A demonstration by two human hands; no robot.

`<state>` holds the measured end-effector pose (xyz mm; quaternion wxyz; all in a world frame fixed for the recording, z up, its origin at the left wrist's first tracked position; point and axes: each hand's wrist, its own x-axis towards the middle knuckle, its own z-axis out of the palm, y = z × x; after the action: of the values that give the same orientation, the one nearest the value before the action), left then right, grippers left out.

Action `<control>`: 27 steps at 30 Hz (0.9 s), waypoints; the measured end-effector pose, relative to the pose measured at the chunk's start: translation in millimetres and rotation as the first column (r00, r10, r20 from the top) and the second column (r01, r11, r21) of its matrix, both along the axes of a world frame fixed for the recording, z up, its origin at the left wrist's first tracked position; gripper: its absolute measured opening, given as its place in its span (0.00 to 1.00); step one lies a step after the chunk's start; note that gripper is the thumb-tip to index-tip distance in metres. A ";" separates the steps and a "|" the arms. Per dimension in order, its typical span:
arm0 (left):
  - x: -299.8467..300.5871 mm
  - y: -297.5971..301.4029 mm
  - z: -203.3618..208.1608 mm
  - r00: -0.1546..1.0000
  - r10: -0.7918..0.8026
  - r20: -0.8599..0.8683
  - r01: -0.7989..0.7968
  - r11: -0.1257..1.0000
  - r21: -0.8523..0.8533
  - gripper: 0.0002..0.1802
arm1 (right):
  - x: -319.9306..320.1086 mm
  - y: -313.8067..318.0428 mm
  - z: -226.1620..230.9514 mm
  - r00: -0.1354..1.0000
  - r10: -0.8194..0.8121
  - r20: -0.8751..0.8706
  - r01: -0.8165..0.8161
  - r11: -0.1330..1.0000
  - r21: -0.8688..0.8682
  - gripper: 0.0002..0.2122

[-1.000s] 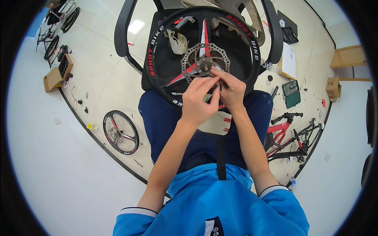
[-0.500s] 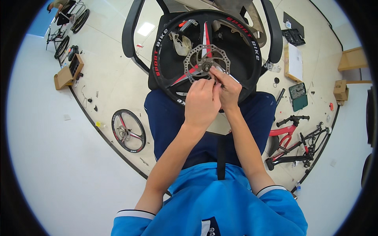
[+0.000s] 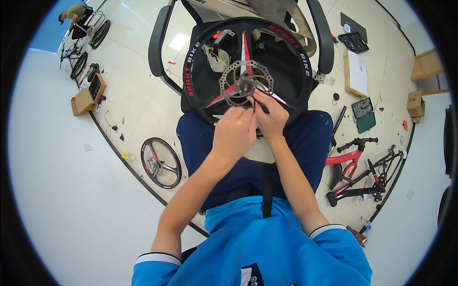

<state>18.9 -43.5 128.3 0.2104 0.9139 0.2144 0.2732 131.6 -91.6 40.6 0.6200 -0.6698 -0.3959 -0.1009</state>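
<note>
A black bicycle wheel (image 3: 305, 55) with red and white spokes lies across my thighs and the chair seat. Its silver brake disc (image 3: 271, 85) faces up around the hub axle (image 3: 245, 87). My right hand (image 3: 273, 117) is closed in a pinch at the disc's near edge, thumb and fingertips just below the axle. Beside it, my left hand (image 3: 232, 132) is closed too, its fingertips meeting the right ones. Something thin and dark shows between the fingertips, too small to name. A crumpled plastic bag (image 3: 218, 60) is visible through the spokes.
Armrests (image 3: 161, 43) flank the wheel. A second wheel (image 3: 161, 163) lies on the floor at left, near an open cardboard box (image 3: 82, 103). To the right are a red and black bike frame (image 3: 358, 167), a green case (image 3: 365, 119) and a black toolbox (image 3: 354, 43). Another person (image 3: 74, 16) is at far left.
Both hands have drawn slightly nearer to me, and the left has shifted a little left. The wheel sits slightly lower in view, and the surroundings have shifted somewhat.
</note>
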 end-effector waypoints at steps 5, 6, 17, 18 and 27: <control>-7.2 -28.3 -21.9 0.983 0.095 0.156 -0.071 0.986 -0.150 0.05 | -13.7 -7.8 -0.9 1.000 0.017 0.013 -0.017 1.000 0.011 0.10; -5.9 -31.2 -24.9 0.977 0.098 0.189 -0.066 0.983 -0.173 0.05 | -15.3 -9.2 0.3 1.000 0.023 0.009 -0.023 1.000 0.012 0.10; -12.5 -22.3 -29.4 0.973 0.176 0.151 -0.127 0.948 -0.292 0.04 | -17.6 -7.7 -3.7 1.000 0.013 -0.014 -0.015 0.996 -0.090 0.09; -13.0 -22.2 -29.1 0.976 0.178 0.126 -0.130 0.940 -0.317 0.05 | -18.1 -7.9 -5.1 0.999 0.030 -0.020 -0.032 0.996 -0.082 0.09; -10.2 -16.2 -32.5 0.962 0.168 0.214 -0.102 0.952 -0.289 0.04 | -14.7 -6.8 -2.1 0.999 0.036 0.005 -0.035 0.994 -0.105 0.09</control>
<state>8.7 -59.7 95.8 0.3402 0.8198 0.2862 0.3609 116.9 -98.3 38.5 0.5842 -0.6941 -0.4146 -0.0710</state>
